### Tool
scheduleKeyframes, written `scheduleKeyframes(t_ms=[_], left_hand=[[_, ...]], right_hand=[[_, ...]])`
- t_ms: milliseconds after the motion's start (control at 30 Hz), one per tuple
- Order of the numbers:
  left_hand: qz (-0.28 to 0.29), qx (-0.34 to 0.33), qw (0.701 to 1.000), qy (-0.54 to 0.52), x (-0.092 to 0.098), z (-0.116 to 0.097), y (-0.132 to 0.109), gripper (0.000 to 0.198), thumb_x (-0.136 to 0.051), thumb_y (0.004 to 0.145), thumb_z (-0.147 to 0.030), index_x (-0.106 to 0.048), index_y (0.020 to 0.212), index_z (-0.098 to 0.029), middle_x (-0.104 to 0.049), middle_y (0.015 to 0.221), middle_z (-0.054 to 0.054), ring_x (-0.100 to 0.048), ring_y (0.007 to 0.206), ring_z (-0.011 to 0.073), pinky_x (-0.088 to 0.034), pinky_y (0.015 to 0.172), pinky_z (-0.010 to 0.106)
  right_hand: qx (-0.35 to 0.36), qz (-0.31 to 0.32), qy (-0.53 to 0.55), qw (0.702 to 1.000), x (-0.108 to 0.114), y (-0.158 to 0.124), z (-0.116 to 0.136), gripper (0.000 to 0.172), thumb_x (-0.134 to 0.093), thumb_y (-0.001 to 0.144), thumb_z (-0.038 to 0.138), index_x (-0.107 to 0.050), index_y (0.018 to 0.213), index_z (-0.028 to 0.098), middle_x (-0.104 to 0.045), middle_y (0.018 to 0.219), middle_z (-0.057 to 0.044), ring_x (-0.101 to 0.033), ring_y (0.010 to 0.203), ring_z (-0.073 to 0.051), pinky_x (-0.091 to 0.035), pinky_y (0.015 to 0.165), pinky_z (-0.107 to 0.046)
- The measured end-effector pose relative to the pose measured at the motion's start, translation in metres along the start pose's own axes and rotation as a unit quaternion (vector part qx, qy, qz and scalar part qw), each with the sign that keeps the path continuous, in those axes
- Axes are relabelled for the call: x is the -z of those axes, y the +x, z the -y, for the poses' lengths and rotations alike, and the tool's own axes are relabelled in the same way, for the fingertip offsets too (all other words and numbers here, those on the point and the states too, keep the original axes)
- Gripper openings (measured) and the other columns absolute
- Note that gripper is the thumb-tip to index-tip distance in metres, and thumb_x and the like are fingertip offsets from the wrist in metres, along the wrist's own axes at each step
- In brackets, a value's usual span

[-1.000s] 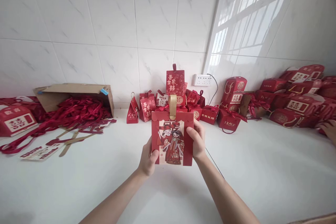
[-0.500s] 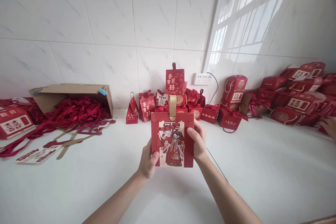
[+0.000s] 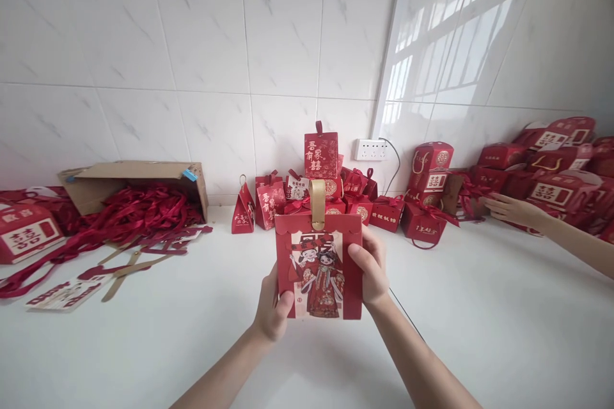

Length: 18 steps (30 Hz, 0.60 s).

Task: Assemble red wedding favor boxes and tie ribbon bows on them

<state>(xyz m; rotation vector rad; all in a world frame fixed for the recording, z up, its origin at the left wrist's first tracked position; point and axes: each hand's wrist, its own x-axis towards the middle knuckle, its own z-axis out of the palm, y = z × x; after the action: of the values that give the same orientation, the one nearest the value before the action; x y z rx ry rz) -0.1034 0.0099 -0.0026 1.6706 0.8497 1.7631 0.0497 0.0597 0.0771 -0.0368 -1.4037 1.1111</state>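
Held up in front of me is a red gift box (image 3: pixel 319 275), printed with a cartoon couple in traditional dress. A gold strap loop (image 3: pixel 317 204) stands up from its scalloped top edge. My left hand (image 3: pixel 273 307) grips the lower left side, thumb on the front. On the right side, higher up, my right hand (image 3: pixel 373 267) is closed round the box with its thumb on the front too. The fingers behind the box are hidden. Just beyond it, several finished red gift boxes (image 3: pixel 320 154) are grouped and stacked against the wall.
At the left, an open cardboard box (image 3: pixel 129 170) lies on its side, spilling dark red ribbons (image 3: pixel 153 211). Loose tags (image 3: pixel 67 293) and gold straps (image 3: pixel 125 273) lie before it. More red boxes (image 3: pixel 561 185) pile up at right, where another person's hand (image 3: pixel 515 209) reaches. A power strip (image 3: pixel 371 149) is on the wall.
The held gift box looks slightly larger and lower, still in both hands. At the right, another person's hand and forearm have reached further in, toward the ribbons by the red boxes.
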Motion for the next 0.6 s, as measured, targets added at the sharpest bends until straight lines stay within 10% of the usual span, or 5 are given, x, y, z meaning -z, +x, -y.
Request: scheduleKeyframes(t_ms=[600], left_hand=[[-0.011,0.015,1.0,-0.011,-0.0003,-0.0002,-0.0007,0.067,-0.049,0.077,-0.061,-0.049,0.128,-0.017,-0.062,0.116,0.014,-0.057,0.107,0.0328,-0.046,0.09,0.044]], right_hand=[[-0.018,-0.033,-0.041,0.998,0.0003,0.0003,-0.001,0.02,-0.058,0.075,0.039,-0.061,0.077,0.019,-0.054,0.065,0.001,-0.045,0.056,-0.014,-0.038,0.055,-0.026]])
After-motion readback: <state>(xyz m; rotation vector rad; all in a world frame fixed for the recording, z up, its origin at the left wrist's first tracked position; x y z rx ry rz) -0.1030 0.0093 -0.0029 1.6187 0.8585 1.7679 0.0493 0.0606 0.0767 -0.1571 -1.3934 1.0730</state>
